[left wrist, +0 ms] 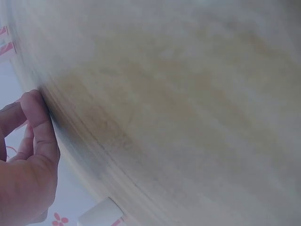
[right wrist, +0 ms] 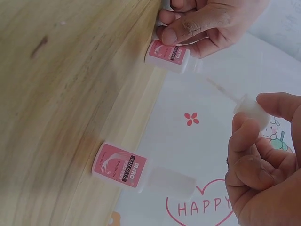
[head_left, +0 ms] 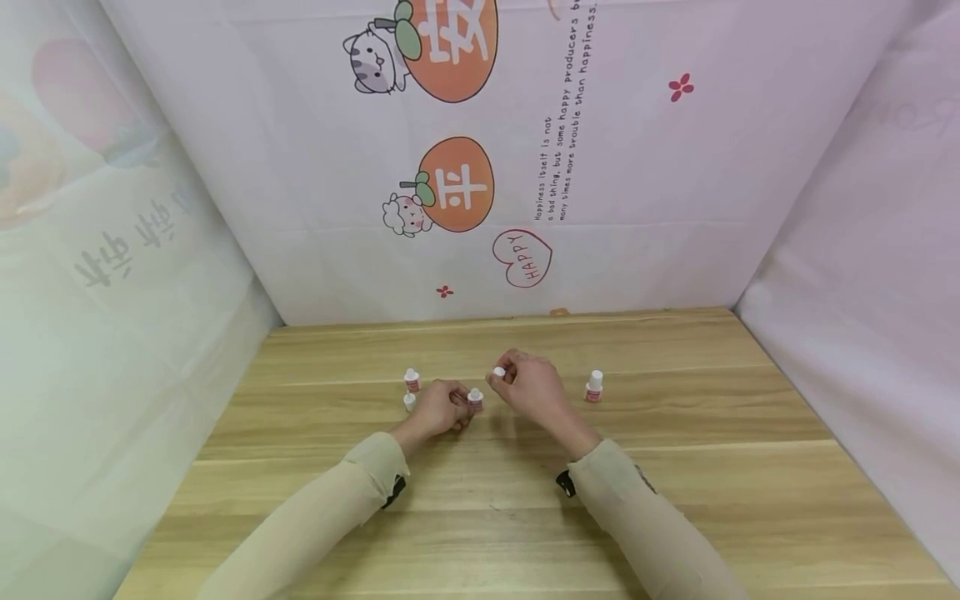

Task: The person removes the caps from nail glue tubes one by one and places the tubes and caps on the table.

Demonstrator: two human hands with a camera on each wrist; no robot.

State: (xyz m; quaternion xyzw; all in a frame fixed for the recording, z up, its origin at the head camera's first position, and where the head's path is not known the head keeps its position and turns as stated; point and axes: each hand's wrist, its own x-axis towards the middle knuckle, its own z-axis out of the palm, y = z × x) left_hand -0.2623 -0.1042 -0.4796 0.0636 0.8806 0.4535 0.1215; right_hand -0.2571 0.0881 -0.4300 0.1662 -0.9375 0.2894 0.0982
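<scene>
My left hand (head_left: pixel 441 406) holds an uncapped white nail glue bottle (head_left: pixel 476 402) upright on the table, its fingers at the bottle's side in the right wrist view. Just right of it, my right hand (head_left: pixel 534 388) pinches a white brush cap (right wrist: pixel 254 112) between thumb and fingers. The cap's thin brush (right wrist: pixel 223 89) points at the bottle's neck, apart from it. Left of my left hand stand a second open nail glue bottle (head_left: pixel 412 382) and a small white cap (head_left: pixel 409 402). In the left wrist view, the left hand (left wrist: pixel 33 155) shows only in part.
A capped nail glue bottle (head_left: pixel 594 387) stands on the wooden table (head_left: pixel 480 517) to the right of my right hand. White printed cloth (head_left: pixel 637 183) rises behind the table's back edge, and more cloth hangs along both sides.
</scene>
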